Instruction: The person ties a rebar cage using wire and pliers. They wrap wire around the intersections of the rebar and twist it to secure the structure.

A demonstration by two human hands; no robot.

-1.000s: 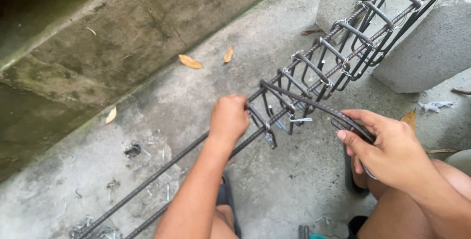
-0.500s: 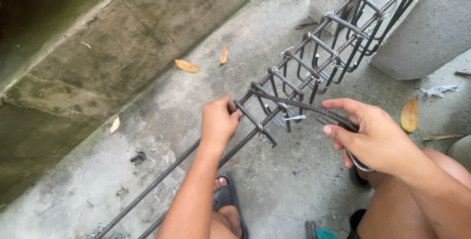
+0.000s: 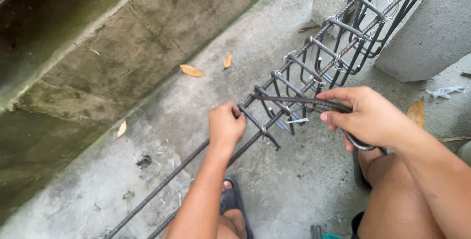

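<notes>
L hand [image 3: 225,126] fisted on rebar cage [image 3: 319,62] bar, R hand [image 3: 370,116] fingers clamped on loose stirrup [image 3: 304,102] (unwired). Risk: stirrup slips, pinches fingers.

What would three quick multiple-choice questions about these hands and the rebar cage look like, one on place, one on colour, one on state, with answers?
1. Where does the cage's far end rest?
A. against concrete blocks
B. in water
C. on a wooden bench

2. What colour are the fallen leaves?
A. blue
B. yellow-brown
C. white

3. What is the right hand doing?
A. lying flat on the ground
B. gripping a bent steel bar
C. holding a leaf

Answers: 1 A, the rebar cage leans at the concrete blocks. 2 B, see the leaves. 3 B, the right hand wraps the bent bar.
</notes>
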